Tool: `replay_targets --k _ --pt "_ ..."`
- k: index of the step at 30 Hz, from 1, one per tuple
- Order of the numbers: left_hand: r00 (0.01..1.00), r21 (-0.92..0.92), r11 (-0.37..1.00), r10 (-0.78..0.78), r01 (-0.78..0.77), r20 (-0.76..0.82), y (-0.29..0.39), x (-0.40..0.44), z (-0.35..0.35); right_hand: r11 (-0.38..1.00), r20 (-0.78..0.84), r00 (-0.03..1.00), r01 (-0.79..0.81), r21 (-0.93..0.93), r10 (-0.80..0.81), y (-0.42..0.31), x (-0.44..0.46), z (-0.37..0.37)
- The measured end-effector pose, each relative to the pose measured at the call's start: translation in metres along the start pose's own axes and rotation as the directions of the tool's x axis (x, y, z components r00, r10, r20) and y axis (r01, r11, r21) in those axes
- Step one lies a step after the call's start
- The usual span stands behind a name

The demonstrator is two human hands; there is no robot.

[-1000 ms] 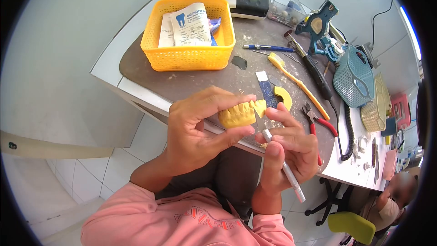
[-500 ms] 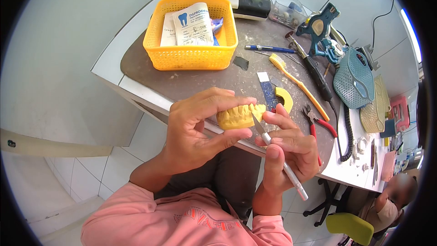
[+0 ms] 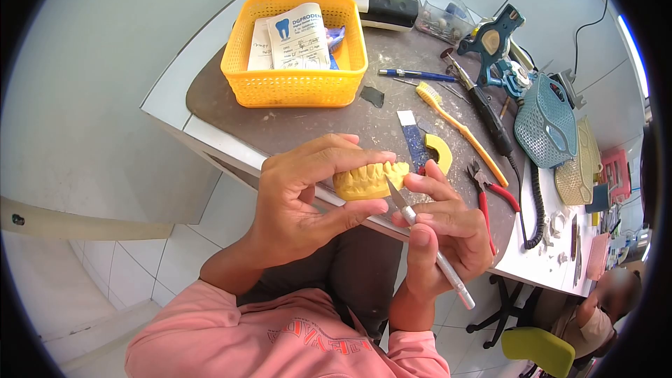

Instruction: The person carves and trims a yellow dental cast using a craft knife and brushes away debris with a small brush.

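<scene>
A yellow dental model [image 3: 365,182] with a row of teeth along its upper edge is held over the bench's front edge. My left hand [image 3: 301,192] grips its left end between thumb and fingers. In my right hand [image 3: 444,227] is a silver craft knife [image 3: 446,271], its handle pointing down and to the right. The blade tip meets the model's front face near its right end. A fingertip of my right hand is beside the model's right end.
Behind my hands is the brown bench mat [image 3: 308,126] with a yellow basket [image 3: 294,91] holding papers. Rightward lie a toothbrush [image 3: 462,129], red-handled pliers [image 3: 483,199], a black handpiece [image 3: 490,119] and a blue-grey basket [image 3: 546,122]. Another person [image 3: 602,304] sits at lower right.
The model has tilted slightly, so its teeth point more upward. The knife's blade has shifted slightly left and down on its face. The view has shifted a little.
</scene>
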State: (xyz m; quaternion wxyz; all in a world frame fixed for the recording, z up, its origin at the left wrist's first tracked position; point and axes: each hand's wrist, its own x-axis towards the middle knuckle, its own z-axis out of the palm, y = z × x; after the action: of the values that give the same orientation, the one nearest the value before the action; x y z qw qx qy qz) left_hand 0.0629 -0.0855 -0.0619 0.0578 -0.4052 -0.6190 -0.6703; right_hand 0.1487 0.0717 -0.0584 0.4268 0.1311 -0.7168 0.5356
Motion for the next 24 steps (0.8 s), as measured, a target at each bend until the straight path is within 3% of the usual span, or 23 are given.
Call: replay_targets --k 15,24 --pt "1.000 -0.024 1.000 -0.018 0.018 0.008 0.0005 -0.0001 0.0001 0.996 -0.017 0.999 -0.041 0.075 0.042 -0.0017 0.0012 -0.0014" --pt "1.000 -0.001 1.000 -0.008 0.008 0.013 0.0012 -0.0006 -0.0005 0.996 0.016 1.000 0.009 0.088 -0.010 0.0008 0.0003 -0.0046"
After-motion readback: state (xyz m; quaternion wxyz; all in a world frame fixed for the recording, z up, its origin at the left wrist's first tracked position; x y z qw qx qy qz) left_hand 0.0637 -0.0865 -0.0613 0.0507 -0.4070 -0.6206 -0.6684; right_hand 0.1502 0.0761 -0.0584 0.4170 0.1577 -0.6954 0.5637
